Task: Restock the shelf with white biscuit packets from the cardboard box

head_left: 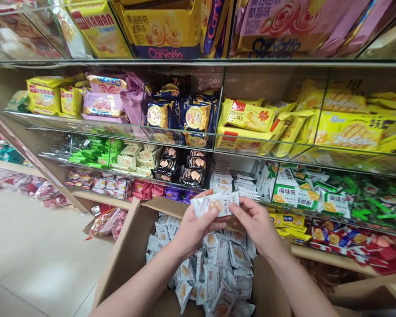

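Observation:
Both my hands grip one small white snack packet (222, 204) with a picture of pale cake pieces on its front. My left hand (198, 222) holds its left end, thumb on top. At the packet's right end, my right hand (252, 220) pinches with thumb and fingers. Below them stands an open cardboard box (117, 264) holding a heap of similar white packets (214, 264). Just beyond my hands, more white packets (221, 180) are stacked in a shelf compartment, beside black packets (194, 169).
Glass-fronted shelves (185, 61) with dividers rise ahead, filled with yellow packs (247, 116), navy packs (196, 116) and green-and-white packets (297, 196). Red packets (336, 237) lie low at right. Pale tiled floor (46, 255) stretches to the left, near bagged goods (107, 224).

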Demonstrator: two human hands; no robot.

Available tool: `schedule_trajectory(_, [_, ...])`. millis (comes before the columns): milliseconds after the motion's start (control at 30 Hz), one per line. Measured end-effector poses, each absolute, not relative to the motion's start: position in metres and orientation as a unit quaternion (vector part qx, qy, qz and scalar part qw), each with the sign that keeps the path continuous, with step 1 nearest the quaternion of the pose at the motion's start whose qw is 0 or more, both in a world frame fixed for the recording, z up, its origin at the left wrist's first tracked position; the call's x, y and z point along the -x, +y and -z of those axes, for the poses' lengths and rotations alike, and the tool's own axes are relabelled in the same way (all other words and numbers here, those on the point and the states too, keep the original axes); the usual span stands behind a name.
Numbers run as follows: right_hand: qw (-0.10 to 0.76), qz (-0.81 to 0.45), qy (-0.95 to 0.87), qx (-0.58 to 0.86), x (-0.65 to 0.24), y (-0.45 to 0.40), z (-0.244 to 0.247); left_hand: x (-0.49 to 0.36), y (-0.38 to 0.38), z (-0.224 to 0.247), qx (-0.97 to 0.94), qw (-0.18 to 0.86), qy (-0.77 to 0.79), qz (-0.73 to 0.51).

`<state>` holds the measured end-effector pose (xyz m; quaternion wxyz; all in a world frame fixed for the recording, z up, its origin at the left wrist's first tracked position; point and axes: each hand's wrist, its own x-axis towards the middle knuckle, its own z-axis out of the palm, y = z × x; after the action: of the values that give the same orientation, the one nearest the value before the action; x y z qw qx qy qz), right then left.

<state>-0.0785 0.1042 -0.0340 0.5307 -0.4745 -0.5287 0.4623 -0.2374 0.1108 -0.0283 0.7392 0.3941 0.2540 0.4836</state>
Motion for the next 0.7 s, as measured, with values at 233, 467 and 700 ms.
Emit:
schedule_trajectory(233, [0.608, -0.529, -0.405, 0.431, 0.094, 0.094, 0.043, 0.240, 0.110, 0.033, -0.359, 0.764, 0.255, -0.472])
schedule_trajectory(467, [0.673, -0.528, -0.307, 0.417, 0.085, 0.098, 0.047, 0.241, 0.109, 0.038, -0.292, 0.775, 0.272, -0.491])
schedule_trajectory(700, [0.659, -0.522, -0.332, 0.427, 0.085, 0.094, 0.046, 0.240, 0.107, 0.037, -0.210, 0.816, 0.216, -0.493])
